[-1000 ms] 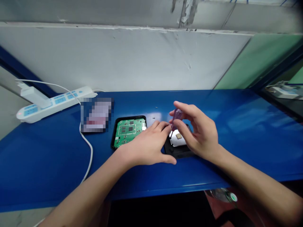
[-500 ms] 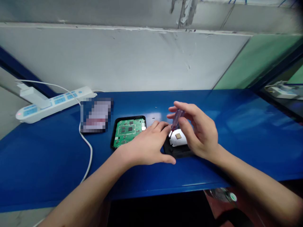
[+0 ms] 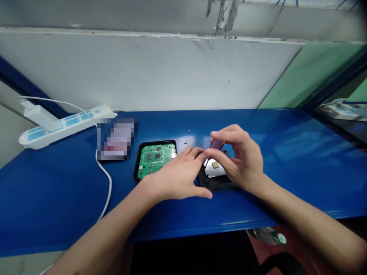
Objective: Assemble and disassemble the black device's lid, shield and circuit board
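Note:
My right hand (image 3: 246,158) is closed around the purple see-through handle of a screwdriver (image 3: 216,144). The screwdriver leans, its thin shaft pointing down at the far left corner of a silver metal plate (image 3: 212,172). That plate, with a tan square pad (image 3: 215,165) on it, sits in a black plastic housing (image 3: 216,185). My left hand (image 3: 182,173) braces the housing's left side, thumb along the near edge and fingertips close to the screwdriver's tip. Left of it lies a green circuit board (image 3: 151,164) in a black shell (image 3: 135,170), partly covered by my left hand.
Two tiny screws (image 3: 185,143) lie on the blue table (image 3: 301,164) beyond my left hand. A white power strip (image 3: 69,124) with a plugged-in adapter, a white cable (image 3: 110,187) and a pixelated flat object (image 3: 119,139) are at left. Below the table's edge is a bottle (image 3: 269,236).
My right fingers have shifted on the screwdriver handle, with thumb and index finger now closer together near its lower part. My left hand and the housing stay in place.

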`<control>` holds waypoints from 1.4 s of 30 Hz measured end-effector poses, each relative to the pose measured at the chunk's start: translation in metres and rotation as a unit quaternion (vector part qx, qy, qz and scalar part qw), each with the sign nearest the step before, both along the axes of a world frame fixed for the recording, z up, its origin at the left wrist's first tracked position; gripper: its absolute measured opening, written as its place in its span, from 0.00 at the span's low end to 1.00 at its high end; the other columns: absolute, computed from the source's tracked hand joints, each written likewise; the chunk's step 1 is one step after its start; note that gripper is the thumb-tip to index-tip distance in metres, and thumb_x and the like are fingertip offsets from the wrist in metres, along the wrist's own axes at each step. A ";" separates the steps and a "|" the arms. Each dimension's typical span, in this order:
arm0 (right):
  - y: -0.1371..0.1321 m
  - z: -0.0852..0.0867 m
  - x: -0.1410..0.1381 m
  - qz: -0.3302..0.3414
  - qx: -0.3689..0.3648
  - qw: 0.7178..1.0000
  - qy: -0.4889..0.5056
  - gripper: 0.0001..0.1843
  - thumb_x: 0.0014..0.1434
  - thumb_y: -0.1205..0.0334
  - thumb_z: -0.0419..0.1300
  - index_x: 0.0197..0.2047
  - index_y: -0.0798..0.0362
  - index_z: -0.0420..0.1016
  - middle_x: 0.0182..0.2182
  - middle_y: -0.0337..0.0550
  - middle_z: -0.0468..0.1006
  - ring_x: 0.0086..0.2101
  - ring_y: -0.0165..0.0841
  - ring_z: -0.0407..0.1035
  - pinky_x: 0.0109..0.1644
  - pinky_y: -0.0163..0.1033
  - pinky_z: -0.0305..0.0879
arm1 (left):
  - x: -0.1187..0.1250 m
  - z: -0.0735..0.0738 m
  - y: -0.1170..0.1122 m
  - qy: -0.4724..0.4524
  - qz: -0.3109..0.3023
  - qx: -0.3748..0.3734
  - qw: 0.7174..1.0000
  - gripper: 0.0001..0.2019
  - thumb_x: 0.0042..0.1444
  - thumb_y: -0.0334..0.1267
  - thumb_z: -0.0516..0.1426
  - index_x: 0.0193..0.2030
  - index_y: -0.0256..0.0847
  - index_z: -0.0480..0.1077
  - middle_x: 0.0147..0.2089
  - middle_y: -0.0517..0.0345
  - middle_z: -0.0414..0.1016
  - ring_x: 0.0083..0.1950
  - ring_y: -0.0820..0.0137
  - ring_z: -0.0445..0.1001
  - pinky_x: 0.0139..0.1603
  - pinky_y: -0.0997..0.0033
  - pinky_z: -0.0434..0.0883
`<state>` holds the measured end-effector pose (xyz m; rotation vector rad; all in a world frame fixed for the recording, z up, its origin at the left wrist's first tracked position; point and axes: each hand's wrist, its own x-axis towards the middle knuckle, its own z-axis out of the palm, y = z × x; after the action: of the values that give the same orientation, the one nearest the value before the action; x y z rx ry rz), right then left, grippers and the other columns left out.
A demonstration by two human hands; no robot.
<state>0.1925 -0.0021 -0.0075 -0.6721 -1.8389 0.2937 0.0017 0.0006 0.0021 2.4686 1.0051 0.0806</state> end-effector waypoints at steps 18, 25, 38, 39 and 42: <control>-0.002 0.002 0.000 -0.028 -0.026 0.999 -0.026 0.21 0.64 0.73 0.62 0.57 0.46 0.70 0.39 0.39 0.75 0.39 0.32 0.76 0.42 0.43 0.76 | 0.000 -0.006 0.001 0.004 -0.007 0.018 1.000 0.48 0.52 0.60 0.65 0.72 0.38 0.54 0.71 0.43 0.58 0.70 0.46 0.57 0.65 0.50 0.65; -0.006 0.005 -0.005 -0.115 -0.014 0.992 -0.053 0.16 0.65 0.69 0.61 0.55 0.50 0.70 0.37 0.38 0.74 0.35 0.29 0.74 0.40 0.40 0.75 | 0.000 -0.005 0.001 0.007 -0.005 0.007 1.000 0.45 0.51 0.60 0.66 0.69 0.39 0.57 0.71 0.43 0.59 0.71 0.45 0.55 0.64 0.50 0.65; 0.002 -0.007 0.001 -0.062 -0.017 0.998 -0.010 0.23 0.64 0.71 0.59 0.60 0.43 0.65 0.40 0.40 0.72 0.40 0.33 0.75 0.41 0.44 0.77 | -0.001 -0.003 0.001 -0.008 -0.001 -0.008 1.000 0.45 0.52 0.61 0.64 0.70 0.39 0.57 0.67 0.45 0.64 0.67 0.47 0.60 0.64 0.52 0.64; 0.002 -0.009 0.001 -0.050 -0.020 0.999 -0.005 0.24 0.64 0.71 0.59 0.60 0.43 0.65 0.41 0.40 0.72 0.41 0.34 0.74 0.41 0.44 0.77 | -0.001 -0.003 0.001 -0.008 0.001 -0.010 1.000 0.45 0.52 0.61 0.64 0.70 0.39 0.57 0.67 0.46 0.63 0.67 0.47 0.60 0.64 0.51 0.65; 0.003 -0.009 0.002 -0.053 -0.015 0.998 0.019 0.24 0.65 0.69 0.59 0.61 0.42 0.65 0.43 0.41 0.72 0.41 0.35 0.75 0.41 0.45 0.78 | -0.001 -0.001 0.000 -0.001 0.005 -0.010 1.000 0.46 0.52 0.60 0.64 0.72 0.39 0.55 0.68 0.45 0.62 0.68 0.47 0.60 0.63 0.51 0.66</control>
<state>0.1947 0.0013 -0.0170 -0.7768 -1.7591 0.2634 0.0009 0.0011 0.0011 2.4452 1.0124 0.0758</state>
